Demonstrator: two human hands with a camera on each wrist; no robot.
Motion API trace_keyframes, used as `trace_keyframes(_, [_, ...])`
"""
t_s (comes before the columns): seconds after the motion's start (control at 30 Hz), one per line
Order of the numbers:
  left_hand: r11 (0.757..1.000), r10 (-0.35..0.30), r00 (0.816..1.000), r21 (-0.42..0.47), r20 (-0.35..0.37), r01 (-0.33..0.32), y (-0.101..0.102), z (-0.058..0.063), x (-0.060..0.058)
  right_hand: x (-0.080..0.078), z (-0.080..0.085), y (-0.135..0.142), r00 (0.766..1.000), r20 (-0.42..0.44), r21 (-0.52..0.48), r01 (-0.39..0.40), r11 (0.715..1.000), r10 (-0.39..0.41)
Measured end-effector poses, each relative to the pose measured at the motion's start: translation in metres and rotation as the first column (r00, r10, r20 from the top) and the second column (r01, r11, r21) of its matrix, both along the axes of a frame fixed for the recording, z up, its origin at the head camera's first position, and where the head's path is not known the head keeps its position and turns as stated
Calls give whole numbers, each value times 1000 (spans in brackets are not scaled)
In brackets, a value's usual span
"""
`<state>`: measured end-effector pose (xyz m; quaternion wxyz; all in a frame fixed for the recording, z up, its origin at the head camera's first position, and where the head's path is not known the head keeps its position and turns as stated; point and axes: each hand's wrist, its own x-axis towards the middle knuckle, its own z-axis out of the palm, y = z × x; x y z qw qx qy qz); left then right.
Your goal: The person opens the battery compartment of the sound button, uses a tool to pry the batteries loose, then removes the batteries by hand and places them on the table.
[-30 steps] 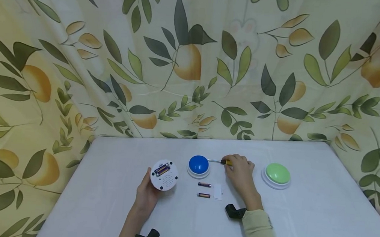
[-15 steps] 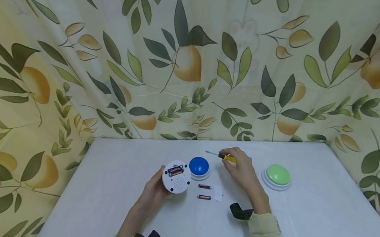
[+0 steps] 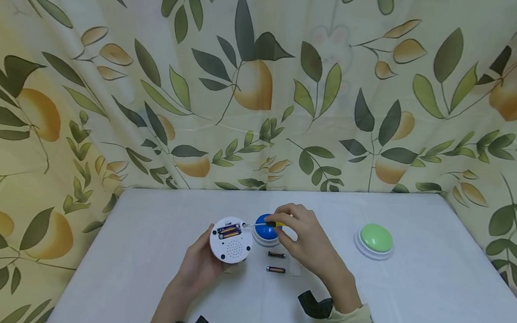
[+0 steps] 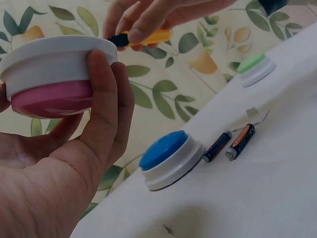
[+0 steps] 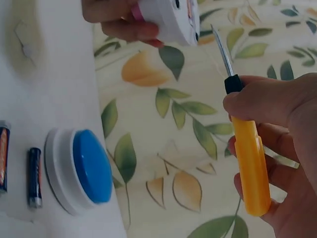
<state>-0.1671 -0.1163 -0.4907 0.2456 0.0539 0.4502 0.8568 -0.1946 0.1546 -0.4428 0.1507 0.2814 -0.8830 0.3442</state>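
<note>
My left hand holds up a white round push-button, its underside turned to the head camera. Two batteries lie in its uncovered compartment. In the left wrist view its pink dome faces down, with fingers around the white rim. My right hand grips a screwdriver by its yellow handle, thumb near the black collar. The metal shaft points left at the button's edge by the compartment; whether its tip touches cannot be told. Behind the screwdriver, a blue push-button sits on the table, partly covered in the head view.
Two loose batteries, one upper and one lower, lie in front of the blue button. A small flat white piece is beside them, partly under my right hand. Farther right stands a green push-button. A leaf-and-fruit patterned curtain hangs behind the table.
The right hand has lifted the screwdriver off the tabletop area and moved left, bringing the tip to the held button. The left hand shifted right, then slightly back left.
</note>
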Motion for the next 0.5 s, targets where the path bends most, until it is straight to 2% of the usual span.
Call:
trace_keyframes(0.2, [1000,-22,1000,-5,14,22,-6,2,0,5,1,-13,989,-149,82,-4,997,16])
trace_keyframes(0.5, [998,-39,999,-40,11,40,-7,7,0,15,13,-20,970,-239,141,69,988,-33])
